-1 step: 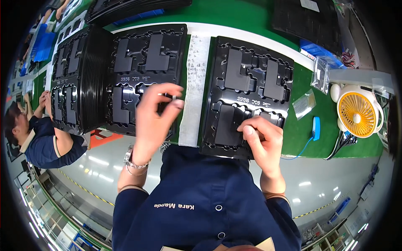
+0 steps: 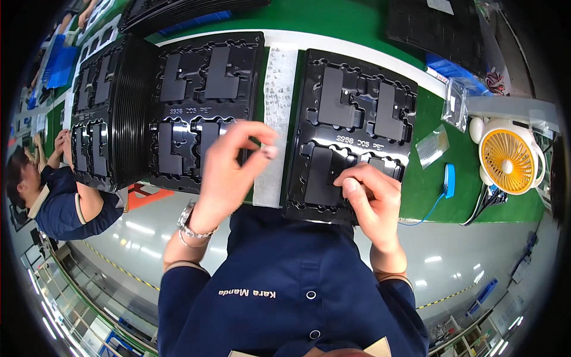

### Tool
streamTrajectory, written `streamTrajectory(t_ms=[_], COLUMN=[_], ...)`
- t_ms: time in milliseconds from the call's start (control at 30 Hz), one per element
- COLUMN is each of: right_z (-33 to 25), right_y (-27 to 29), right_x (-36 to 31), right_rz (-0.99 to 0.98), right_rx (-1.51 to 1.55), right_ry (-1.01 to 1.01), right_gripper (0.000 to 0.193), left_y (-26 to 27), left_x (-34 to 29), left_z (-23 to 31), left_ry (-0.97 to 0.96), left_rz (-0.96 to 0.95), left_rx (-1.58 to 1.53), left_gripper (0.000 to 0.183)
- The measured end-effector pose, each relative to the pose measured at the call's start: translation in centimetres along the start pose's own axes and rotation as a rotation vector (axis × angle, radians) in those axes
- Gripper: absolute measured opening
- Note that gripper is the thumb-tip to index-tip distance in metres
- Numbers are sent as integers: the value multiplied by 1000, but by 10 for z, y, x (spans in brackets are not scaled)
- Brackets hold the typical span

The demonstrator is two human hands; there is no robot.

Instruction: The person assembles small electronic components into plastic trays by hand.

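Observation:
My left hand [image 2: 235, 169] is raised above the right edge of a black moulded tray [image 2: 205, 113], close to a pale strip [image 2: 279, 101] covered in handwriting. Its thumb and forefinger are pinched together; whatever is between them is too small and blurred to name. Over the lower half of a second black tray [image 2: 351, 134], my right hand [image 2: 375, 196] is closed, fingertips beside a flat black L-shaped piece [image 2: 321, 175]. What those fingers hold, if anything, is hidden. More L-shaped pieces [image 2: 389, 110] lie in the tray pockets.
A tall stack of black trays [image 2: 128, 113] stands at the left, with a co-worker [image 2: 77, 199] beyond it. To the right are a yellow and white fan [image 2: 507, 157], a clear bag [image 2: 432, 146] and a blue piece with a cord [image 2: 449, 180]. Green mat covers the table.
My left hand has shifted slightly right, toward the pale strip, and its thumb and forefinger have come together. My right hand has barely moved.

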State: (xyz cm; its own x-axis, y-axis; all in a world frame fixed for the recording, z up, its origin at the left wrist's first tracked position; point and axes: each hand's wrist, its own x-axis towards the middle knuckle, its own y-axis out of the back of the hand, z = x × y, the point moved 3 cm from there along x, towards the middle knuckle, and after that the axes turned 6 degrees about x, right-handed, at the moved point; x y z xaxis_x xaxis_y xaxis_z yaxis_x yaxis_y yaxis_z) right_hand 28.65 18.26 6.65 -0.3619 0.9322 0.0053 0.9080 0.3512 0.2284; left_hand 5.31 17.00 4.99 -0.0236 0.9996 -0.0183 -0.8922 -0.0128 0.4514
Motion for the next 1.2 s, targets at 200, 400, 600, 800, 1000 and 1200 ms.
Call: streamTrajectory(t_ms=[200, 400, 600, 800, 1000, 1200], right_z=[-9, -3, -3, 2, 1, 2], right_y=[-2, 6, 13, 17, 28, 34], right_x=[8, 7, 7, 9, 12, 9], right_rz=[-60, -22, -24, 5, 102, 135], right_rx=[-46, -125, -147, -196, -161, -107], right_ry=[34, 107, 95, 186, 193, 182], right_gripper=[6, 8, 11, 12, 14, 13], left_y=[-33, -44, -51, -54, -62, -69], left_x=[23, 30, 35, 40, 65, 100], left_z=[35, 52, 61, 67, 46, 19], left_ry=[105, -108, -335, -314, -312, -537], left_rz=[-457, -377, -320, -370, -346, -77], left_rx=[-244, -43, 161, 169, 347, 752], left_gripper=[11, 13, 17, 16, 11, 30])
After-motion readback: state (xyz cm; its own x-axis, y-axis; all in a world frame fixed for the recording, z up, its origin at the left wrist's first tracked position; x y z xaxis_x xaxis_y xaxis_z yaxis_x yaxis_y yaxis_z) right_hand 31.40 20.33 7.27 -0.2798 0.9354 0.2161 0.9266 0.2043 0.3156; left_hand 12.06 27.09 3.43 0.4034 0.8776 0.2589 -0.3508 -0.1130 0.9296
